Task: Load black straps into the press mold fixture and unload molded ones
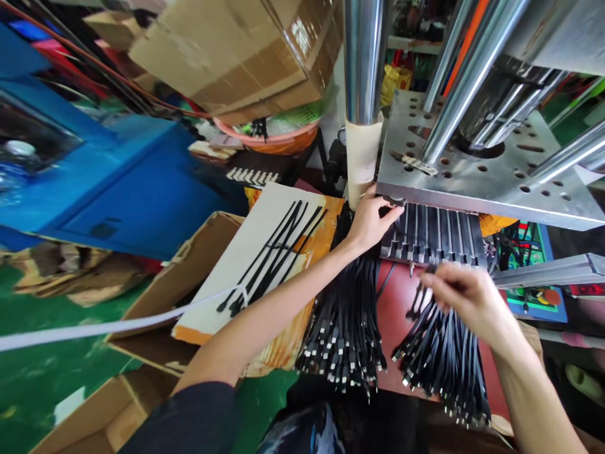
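Observation:
My left hand [371, 221] reaches to the left end of a mould block [430, 236], its thumb and forefinger pinched near a small dark part under the press plate's edge. What they grip is hidden. Several black cables lie side by side in the block's grooves. My right hand [466, 296] is blurred, fingers curled together in front of the block. Dark cable ends show by its fingertips, but I cannot make out what it holds. Beneath it spreads a bundle of black cables [447, 359] with metal plugs. A larger cable bundle [345, 328] hangs below my left wrist.
A thick steel press plate [472, 170] with holes and upright steel rods [363, 57] stands over the block. On the left, several cables lie on a white board [222, 265] beside open cardboard boxes [142, 347]. A green control panel [534, 252] is at right.

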### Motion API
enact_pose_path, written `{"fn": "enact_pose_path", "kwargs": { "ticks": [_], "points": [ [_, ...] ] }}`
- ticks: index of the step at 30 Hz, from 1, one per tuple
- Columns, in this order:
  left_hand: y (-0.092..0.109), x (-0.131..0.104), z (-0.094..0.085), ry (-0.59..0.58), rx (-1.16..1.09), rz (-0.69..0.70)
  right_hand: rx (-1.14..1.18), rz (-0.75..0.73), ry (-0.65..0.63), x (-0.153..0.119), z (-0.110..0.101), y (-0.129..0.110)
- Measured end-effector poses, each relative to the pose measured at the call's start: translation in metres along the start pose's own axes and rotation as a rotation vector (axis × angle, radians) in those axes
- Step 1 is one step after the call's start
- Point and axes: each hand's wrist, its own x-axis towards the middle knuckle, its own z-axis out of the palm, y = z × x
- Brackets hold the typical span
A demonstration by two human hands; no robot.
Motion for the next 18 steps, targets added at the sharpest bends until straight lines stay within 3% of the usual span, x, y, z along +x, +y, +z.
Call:
{"fn": "enact_pose_path", "kwargs": {
  "ticks": [2, 4, 7, 9, 11, 15, 18],
  "points": [
    [-0.003, 0.006, 0.000, 0.022, 0.035, -0.010, 0.022, -0.047, 0.053, 0.044, -0.012, -0.001],
    [-0.004, -0.002, -0.009, 0.047, 0.082, 0.051, 0.037, -0.075, 0.051, 0.081, -0.013, 0.000],
    [-0.007, -0.033, -0.035, -0.050, 0.159, 0.355, -0.022, -0.106, 0.047, 0.114, -0.006, 0.003],
    [-0.011, -0.051, -0.051, -0.232, 0.230, 0.608, -0.091, -0.137, 0.051, 0.122, 0.000, 0.005],
    [-0.015, -0.059, -0.060, -0.378, 0.311, 0.765, -0.169, -0.177, 0.083, 0.123, 0.004, 0.006],
    [-0.017, -0.057, -0.059, -0.452, 0.445, 0.790, -0.309, -0.225, 0.230, 0.120, 0.008, 0.009],
    [-0.009, -0.056, -0.055, -0.465, 0.511, 0.748, -0.223, -0.210, 0.252, 0.118, 0.007, 0.012]
  ]
}}
